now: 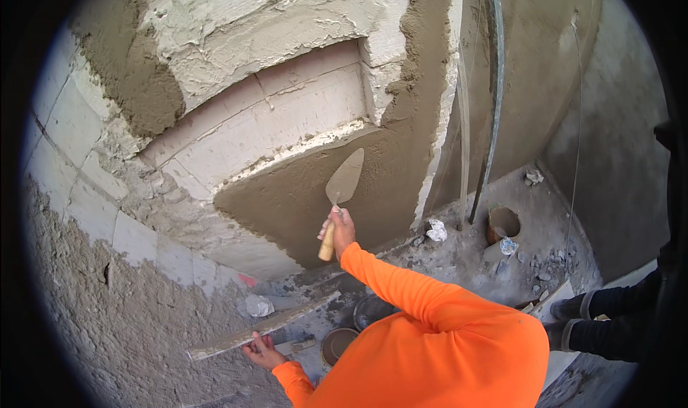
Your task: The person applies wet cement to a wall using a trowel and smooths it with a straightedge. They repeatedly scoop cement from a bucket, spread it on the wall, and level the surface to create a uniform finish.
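Low left: your left hand point(264, 353) has its fingers bent against the lower edge of a long, mortar-smeared strip point(283, 319), pinching it near the left end. Above, a wall recess point(279, 110), with grey-brown mortar point(279, 204) beneath. Centre: your right hand point(343, 229) wraps a trowel point(346, 178) by its wooden handle point(327, 243), blade tip upward, before that mortar (contact: cannot tell). Right: a bucket point(504, 223) stands on the floor point(459, 254); farther right, a co-worker's dark-clad legs point(622, 306).
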`<state>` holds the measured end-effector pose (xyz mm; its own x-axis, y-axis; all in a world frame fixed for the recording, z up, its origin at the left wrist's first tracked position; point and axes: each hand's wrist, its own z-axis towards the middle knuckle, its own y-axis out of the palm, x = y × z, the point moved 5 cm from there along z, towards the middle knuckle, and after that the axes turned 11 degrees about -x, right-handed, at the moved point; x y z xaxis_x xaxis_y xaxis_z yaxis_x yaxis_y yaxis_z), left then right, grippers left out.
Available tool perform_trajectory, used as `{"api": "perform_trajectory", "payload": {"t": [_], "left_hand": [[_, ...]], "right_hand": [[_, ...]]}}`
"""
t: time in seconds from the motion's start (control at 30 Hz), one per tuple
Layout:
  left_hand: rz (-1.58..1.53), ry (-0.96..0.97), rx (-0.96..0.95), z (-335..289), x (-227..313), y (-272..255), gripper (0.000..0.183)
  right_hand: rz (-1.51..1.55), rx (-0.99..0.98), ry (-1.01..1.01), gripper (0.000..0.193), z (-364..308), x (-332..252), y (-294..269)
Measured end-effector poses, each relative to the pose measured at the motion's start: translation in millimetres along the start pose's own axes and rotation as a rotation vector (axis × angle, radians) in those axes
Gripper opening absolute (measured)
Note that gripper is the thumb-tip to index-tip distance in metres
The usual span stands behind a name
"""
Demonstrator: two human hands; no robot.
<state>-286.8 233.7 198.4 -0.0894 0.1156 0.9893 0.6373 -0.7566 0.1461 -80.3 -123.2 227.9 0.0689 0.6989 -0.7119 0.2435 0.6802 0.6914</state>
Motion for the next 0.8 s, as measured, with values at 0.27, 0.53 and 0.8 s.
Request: {"api": "perform_trajectory", "payload": {"t": [0.27, 0.53, 0.8], "left_hand": [[-0.017, -0.069, 0.134, -13, 3, -39, 0.049], [-0.017, -0.097, 0.176, -16, 4, -46, 0.051], [-0.017, -0.103, 0.167, -18, 7, -40, 0.047]], "right_hand": [[0.405, -0.09, -0.048, 0.033, 45, 9, 93], [0.458, -0.128, -0.041, 0.027, 76, 7, 116], [0.295, -0.188, 0.053, 0.029, 52, 22, 131]]}}
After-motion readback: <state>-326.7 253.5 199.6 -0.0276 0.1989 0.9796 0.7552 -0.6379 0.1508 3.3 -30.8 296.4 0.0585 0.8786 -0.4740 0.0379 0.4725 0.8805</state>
